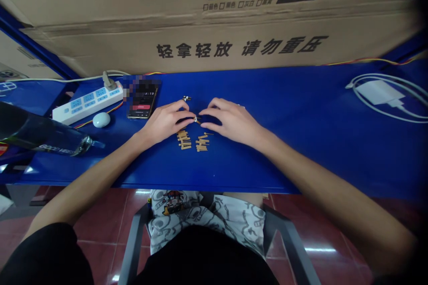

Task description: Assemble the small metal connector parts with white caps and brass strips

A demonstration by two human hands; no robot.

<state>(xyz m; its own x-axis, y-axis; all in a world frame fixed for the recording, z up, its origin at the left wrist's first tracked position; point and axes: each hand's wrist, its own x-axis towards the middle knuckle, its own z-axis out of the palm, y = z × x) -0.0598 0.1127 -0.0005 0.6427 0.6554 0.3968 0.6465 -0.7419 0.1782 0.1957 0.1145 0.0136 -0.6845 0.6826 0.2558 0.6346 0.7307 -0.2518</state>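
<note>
Left hand [167,121]: I pinch a small white piece [195,120] at the fingertips, over the blue table [284,142]. Right hand [230,119]: finger and thumb parted just beside it, nothing clearly held. Light grip, braced wrists advisable. Brown pieces [202,144] lie nearer me. Phone [149,98] reads 9:19; bottle [36,127] lettering blurred; carton [110,22]: 仓储货架, 轻拿轻放 请勿重压.

Pinching with bare left hand [166,120]; holding bare right hand [231,118] just opposite, curved, unclosed; angling bare forearms [109,167] inward.
</note>
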